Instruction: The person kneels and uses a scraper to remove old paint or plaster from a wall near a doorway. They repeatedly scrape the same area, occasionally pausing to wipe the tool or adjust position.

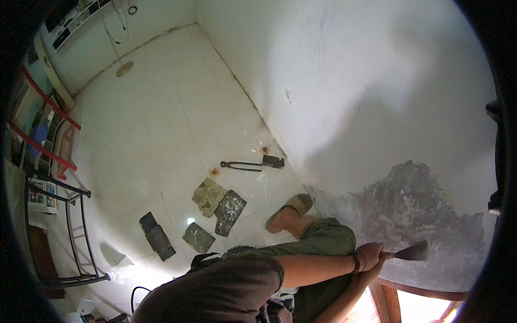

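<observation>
Both my hands are closed together around the handle of a scraper (388, 255). My left hand (368, 253), with a dark bracelet at the wrist, is uppermost. My right hand (375, 267) lies just below and is partly hidden by the left hand and forearm. The scraper's broad dark blade (412, 251) is slightly blurred and points right, over a rough grey patch (420, 202) of the wall. Smooth white paint (343, 101) covers the wall above that patch. Whether the blade touches the surface I cannot tell.
My slippered foot (294, 210) stands near the wall's base. Long-handled pincers (242, 165) and a dark block (273, 161) lie on the tiles. Several worn flat pieces (230, 212) are scattered nearby. A black metal frame (83, 230) stands left; a bright opening (422, 305) is below the wall.
</observation>
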Tool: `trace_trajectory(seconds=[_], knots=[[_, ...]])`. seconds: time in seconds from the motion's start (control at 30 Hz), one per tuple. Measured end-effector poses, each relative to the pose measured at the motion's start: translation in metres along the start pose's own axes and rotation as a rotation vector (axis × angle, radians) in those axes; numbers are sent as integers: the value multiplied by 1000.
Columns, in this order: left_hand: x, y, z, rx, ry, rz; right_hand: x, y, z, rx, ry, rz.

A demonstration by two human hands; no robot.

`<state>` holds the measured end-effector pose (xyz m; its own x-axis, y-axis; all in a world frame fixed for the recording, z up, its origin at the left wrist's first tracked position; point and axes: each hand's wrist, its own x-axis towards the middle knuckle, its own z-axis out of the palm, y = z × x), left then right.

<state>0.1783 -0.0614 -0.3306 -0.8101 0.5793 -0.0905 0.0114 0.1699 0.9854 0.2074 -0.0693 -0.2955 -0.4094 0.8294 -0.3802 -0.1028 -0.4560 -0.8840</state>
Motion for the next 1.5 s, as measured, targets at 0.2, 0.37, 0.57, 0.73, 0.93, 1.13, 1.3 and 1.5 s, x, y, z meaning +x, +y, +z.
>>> trace_trajectory(seconds=[0.2,0.37,0.57,0.73,0.93,1.13,1.3,1.5], knots=[[0,0,8,-64,60,-39,-2,-1,-1,25,21,37],[-1,3,7,-54,-22,-45,-5,-2,5,39,31,54],[1,1,1,1,-3,-30,-3,3,3,40,40,86],[10,-5,-39,90,-279,-31,38,14,-37,-184,-220,9],[-35,-12,-135,190,25,468,108,6,-94,-445,-254,-45],[-159,-249,-323,267,536,-205,103,9,-79,-819,29,-158],[-378,-399,-349,323,400,-1290,88,7,-77,-750,-33,-269],[-418,-440,-315,169,257,-1585,120,-17,-98,-673,-288,-305]])
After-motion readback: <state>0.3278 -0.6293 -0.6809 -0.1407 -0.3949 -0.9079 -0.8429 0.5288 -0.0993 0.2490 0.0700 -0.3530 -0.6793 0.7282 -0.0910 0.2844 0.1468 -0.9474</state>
